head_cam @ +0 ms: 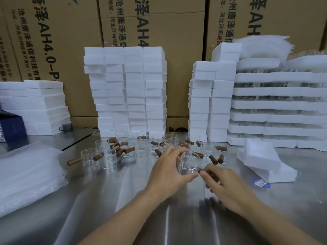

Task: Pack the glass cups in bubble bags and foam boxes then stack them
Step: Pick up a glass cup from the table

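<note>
Tall cardboard cartons (159, 32) are standing in a row behind the steel counter (106, 200), whose surface is reflecting streaks of light.

Soft, even light falls from overhead, bright enough throughout. The steel worktop (109, 209) throws back long pale streaks of glare, and dull, blurred shadows lie under the left hand (168, 172) and right hand (228, 184). The white foam boxes (127, 89) are nearly washed out, their edges faint. The glass cup (187, 165) shows mostly as thin highlights. The cardboard cartons (53, 41) lean and bow toward the frame edges, and the bubble bags (26, 177) at left look smeared.
</note>
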